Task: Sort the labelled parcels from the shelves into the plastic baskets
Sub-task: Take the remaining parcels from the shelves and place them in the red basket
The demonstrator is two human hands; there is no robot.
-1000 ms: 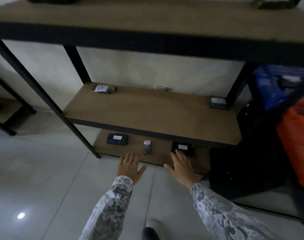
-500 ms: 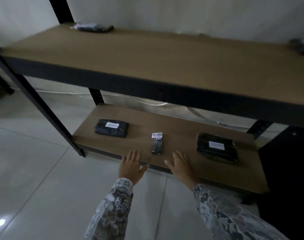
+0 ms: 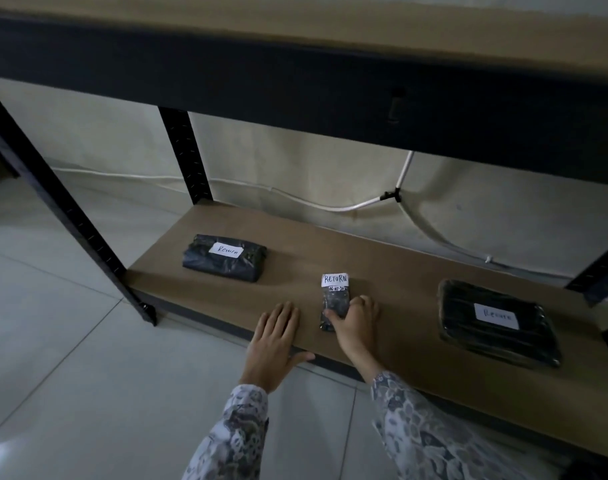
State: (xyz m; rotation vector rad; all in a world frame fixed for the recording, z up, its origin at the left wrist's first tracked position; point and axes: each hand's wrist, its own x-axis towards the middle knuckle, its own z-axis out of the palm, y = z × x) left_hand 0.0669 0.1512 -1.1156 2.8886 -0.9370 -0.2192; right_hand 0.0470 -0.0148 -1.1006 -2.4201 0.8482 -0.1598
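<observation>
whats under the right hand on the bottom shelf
The right hand covers the lower end of a small black parcel labelled RETURN. Its covered end is hidden.

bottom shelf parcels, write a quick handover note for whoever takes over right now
Right hand: fingers closing around the small parcel labelled RETURN, mid-shelf; it is not lifted yet.
Left hand: open, flat, palm down at the front edge of the bottom shelf, holding nothing.
Other parcels: a dark wrapped parcel marked Return on the left; a flat black parcel, label also seeming to read Return, on the right. Neither is being touched.
Done: nothing visibly sorted; no baskets in view.
Left: lift the small parcel, carry it to its basket, then take the other two.
</observation>
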